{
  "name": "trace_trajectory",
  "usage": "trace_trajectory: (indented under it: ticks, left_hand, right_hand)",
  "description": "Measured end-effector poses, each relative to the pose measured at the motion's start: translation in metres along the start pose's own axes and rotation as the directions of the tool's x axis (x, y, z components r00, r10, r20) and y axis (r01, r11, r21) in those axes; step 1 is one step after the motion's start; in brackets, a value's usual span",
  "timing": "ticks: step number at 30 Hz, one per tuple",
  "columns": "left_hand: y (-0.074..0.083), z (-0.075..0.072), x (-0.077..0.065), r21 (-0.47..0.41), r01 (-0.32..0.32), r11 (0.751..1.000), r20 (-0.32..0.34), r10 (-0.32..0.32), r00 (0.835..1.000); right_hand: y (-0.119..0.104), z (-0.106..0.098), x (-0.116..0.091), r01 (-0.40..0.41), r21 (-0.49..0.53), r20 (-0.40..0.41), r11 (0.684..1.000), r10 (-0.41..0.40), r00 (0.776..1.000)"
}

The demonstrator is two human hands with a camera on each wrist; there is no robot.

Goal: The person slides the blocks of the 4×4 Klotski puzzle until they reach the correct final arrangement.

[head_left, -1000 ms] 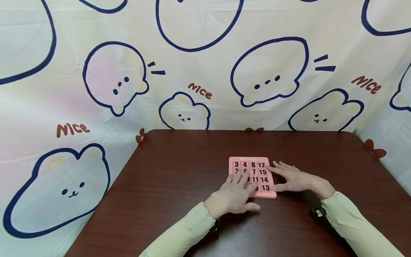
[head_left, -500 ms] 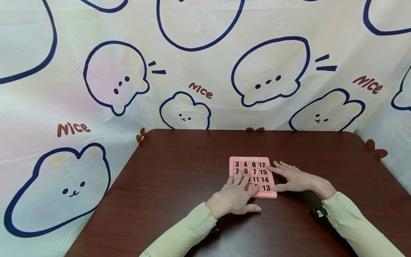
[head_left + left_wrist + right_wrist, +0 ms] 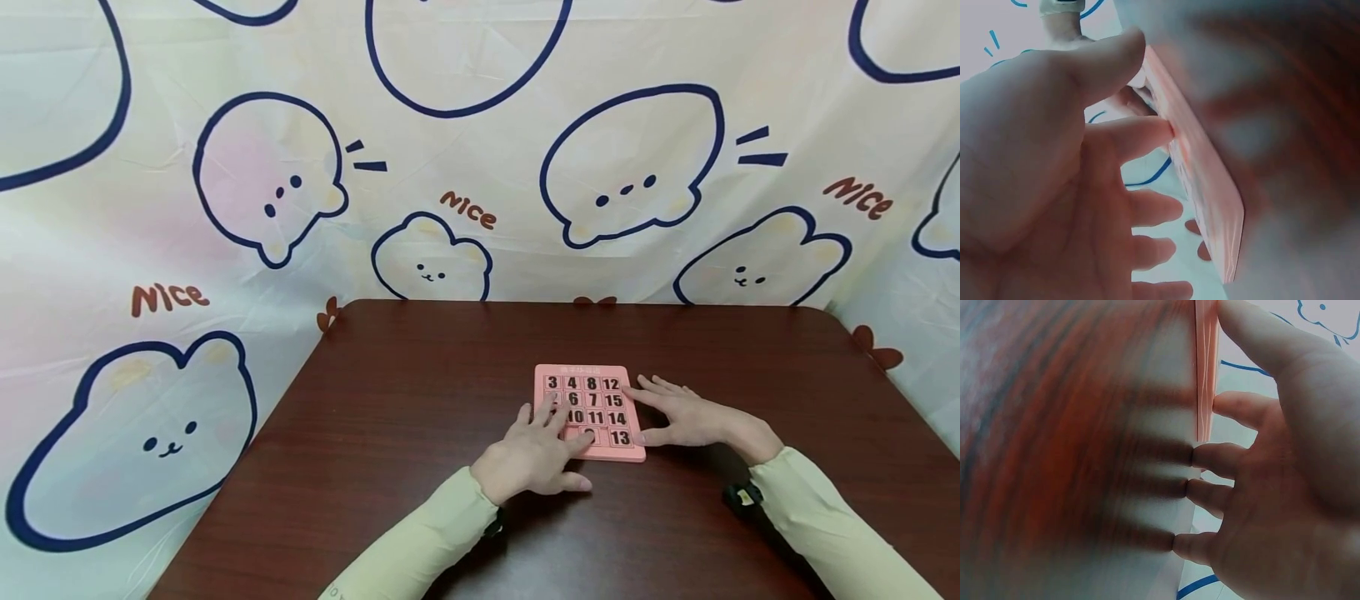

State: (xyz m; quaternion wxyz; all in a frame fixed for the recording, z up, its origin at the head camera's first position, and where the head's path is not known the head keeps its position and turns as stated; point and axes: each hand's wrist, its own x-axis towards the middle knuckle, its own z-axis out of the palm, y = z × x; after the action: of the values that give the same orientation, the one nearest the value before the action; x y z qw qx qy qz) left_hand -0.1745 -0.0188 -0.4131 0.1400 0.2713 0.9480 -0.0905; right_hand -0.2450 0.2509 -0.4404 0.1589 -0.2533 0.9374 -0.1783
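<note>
"Grip?"
"Left hand (image 3: 528, 462) had fingers apart, index touching a pink, square, black-numbered tile (image 3: 596, 432); right hand (image 3: 686, 419), also apart, touched the edge of the pink rectangular plastic-looking number puzzle (image 3: 596, 417), flat on the brown wood-grain surface (image 3: 420, 367)."
"Step?"
"Probably tile-sliding; next needed light sideways fingertip pressure."

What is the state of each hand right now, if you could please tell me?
Left hand: open, touching the face of the pink rectangular number-tile board.
Right hand: open, touching the board's right edge, not gripping it.
</note>
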Motion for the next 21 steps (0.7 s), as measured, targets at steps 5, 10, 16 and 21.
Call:
trace_trajectory:
  ticks: [5,10,16,21]
  left_hand:
    - [-0.011,-0.003,-0.007,-0.051,0.026,0.998,0.023,-0.024,0.999]
    - [-0.019,-0.003,-0.011,-0.093,0.048,0.995,0.040,-0.045,0.998]
    - [-0.018,-0.004,-0.010,-0.099,0.033,0.995,0.022,-0.031,0.999]
    - [-0.009,-0.006,-0.006,-0.042,-0.023,0.999,-0.063,0.020,0.998]
  right_hand:
    - [-0.002,-0.001,0.000,-0.016,0.009,0.007,1.000,0.015,1.000]
    - [-0.002,-0.001,0.001,-0.027,0.007,0.011,1.000,0.027,1.000]
    - [-0.002,-0.001,0.000,-0.039,0.019,0.012,0.999,0.039,0.999]
    - [-0.002,-0.003,-0.001,-0.032,0.018,0.011,0.999,0.032,0.999]
